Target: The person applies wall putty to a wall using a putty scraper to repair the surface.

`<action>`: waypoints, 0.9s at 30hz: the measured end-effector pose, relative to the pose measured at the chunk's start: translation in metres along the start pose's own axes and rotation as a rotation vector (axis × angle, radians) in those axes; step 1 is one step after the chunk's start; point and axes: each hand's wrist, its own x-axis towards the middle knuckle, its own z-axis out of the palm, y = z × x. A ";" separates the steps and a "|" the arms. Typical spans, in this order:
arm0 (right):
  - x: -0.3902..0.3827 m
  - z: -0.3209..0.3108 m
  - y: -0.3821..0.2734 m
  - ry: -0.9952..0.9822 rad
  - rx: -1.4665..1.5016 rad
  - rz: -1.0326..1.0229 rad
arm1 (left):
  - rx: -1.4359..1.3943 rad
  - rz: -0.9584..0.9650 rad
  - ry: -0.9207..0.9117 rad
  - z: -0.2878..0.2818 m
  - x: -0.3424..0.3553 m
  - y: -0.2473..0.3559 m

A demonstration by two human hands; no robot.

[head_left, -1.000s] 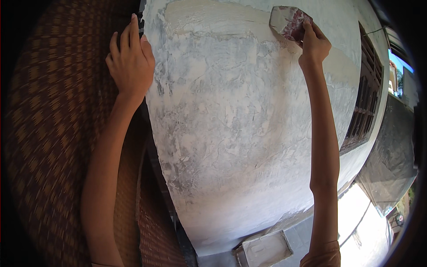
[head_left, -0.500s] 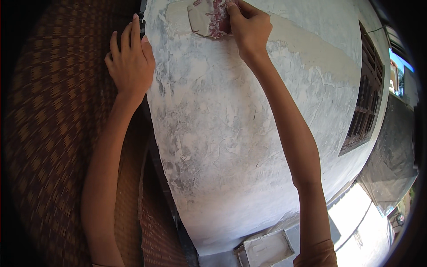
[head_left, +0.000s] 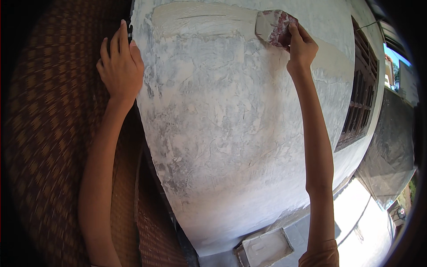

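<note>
My right hand (head_left: 303,46) grips a putty scraper (head_left: 275,27), a flat blade smeared with pale putty over a dark red surface. Its edge lies against the upper part of the white-grey wall (head_left: 209,120). A smooth band of fresh putty (head_left: 195,18) runs left from the blade along the top of the wall. My left hand (head_left: 120,66) rests on the wall's left edge with its fingers stretched out, holding nothing.
Woven brown matting (head_left: 49,133) stands close along the left. Below is a rectangular tray (head_left: 289,238) of pale putty. A dark wooden window (head_left: 358,98) sits at the right, and a grey sheet (head_left: 387,147) hangs beyond it.
My right hand has drawn the scraper to the right along the wall, leaving a smooth band of putty behind it. My left hand stays at the wall's edge.
</note>
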 end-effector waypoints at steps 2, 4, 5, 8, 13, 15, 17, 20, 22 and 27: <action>-0.011 0.013 -0.004 0.016 0.032 -0.018 | 0.002 -0.003 -0.005 0.002 -0.001 0.002; -0.027 0.033 -0.017 -0.007 0.099 -0.045 | 0.010 -0.016 -0.011 0.002 -0.001 0.003; -0.027 0.044 -0.009 -0.023 0.210 -0.128 | 0.015 -0.014 -0.009 0.003 -0.001 0.004; -0.072 0.087 -0.032 -0.112 0.135 -0.196 | 0.026 -0.014 -0.018 0.000 -0.002 0.000; -0.101 0.136 -0.020 -0.166 -0.008 -0.368 | 0.022 -0.015 -0.037 -0.006 0.002 0.006; -0.097 0.138 -0.012 -0.165 -0.041 -0.428 | 0.025 -0.016 -0.042 -0.005 0.001 0.006; -0.089 0.126 -0.012 -0.183 -0.024 -0.302 | 0.029 -0.007 -0.046 -0.004 -0.001 0.004; -0.060 0.091 -0.014 -0.133 -0.014 -0.051 | 0.038 0.000 -0.035 -0.002 -0.001 0.001; -0.024 0.055 0.005 -0.002 -0.143 -0.179 | 0.021 -0.003 -0.036 0.000 -0.002 0.005; 0.006 0.003 -0.014 0.192 -0.057 -0.060 | -0.010 -0.005 -0.010 -0.001 -0.001 0.001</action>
